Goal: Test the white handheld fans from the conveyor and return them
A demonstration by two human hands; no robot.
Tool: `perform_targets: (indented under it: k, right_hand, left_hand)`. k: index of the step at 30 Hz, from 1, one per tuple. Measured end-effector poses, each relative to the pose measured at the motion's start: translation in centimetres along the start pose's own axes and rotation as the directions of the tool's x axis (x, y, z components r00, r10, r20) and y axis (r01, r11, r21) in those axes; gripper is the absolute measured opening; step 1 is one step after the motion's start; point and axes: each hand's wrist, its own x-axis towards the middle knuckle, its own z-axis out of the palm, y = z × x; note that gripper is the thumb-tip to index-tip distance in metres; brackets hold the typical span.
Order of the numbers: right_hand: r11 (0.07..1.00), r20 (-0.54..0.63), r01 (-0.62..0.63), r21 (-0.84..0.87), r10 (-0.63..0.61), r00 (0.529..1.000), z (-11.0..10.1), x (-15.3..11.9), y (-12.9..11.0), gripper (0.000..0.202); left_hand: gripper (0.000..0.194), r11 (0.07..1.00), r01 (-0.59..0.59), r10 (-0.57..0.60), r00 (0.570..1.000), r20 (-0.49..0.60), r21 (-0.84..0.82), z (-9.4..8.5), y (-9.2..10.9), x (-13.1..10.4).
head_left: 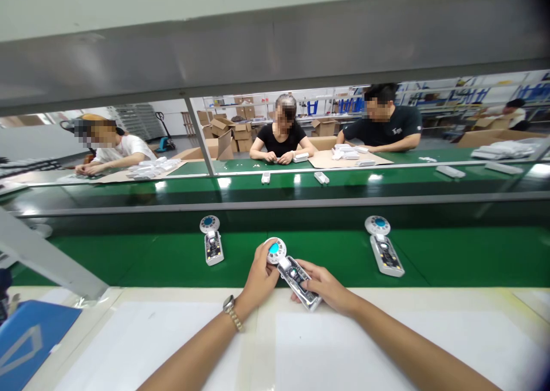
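A white device with a round head, a blue centre and an exposed circuit board is held between both hands over the front edge of the green conveyor belt. My left hand has its fingers closed round the round head. My right hand grips the rectangular body, thumb on the board side. On the belt, a similar device lies to the left, and another device lies to the right. Neither is touched by a hand.
White sheets cover the near table, with a blue folder at left. A slanted metal post stands at left; a shelf spans overhead. Across the belt, several people work beside white parts.
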Motion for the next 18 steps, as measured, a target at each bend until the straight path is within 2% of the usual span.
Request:
perform_targets:
  k: [18]
  right_hand:
    - [0.999,-0.002,0.007,-0.045,-0.007,1.0,-0.04,0.05,0.08,0.062]
  left_hand:
    - [0.054,1.0,-0.002,0.002,1.0,0.0,0.007,0.04,0.02,0.02]
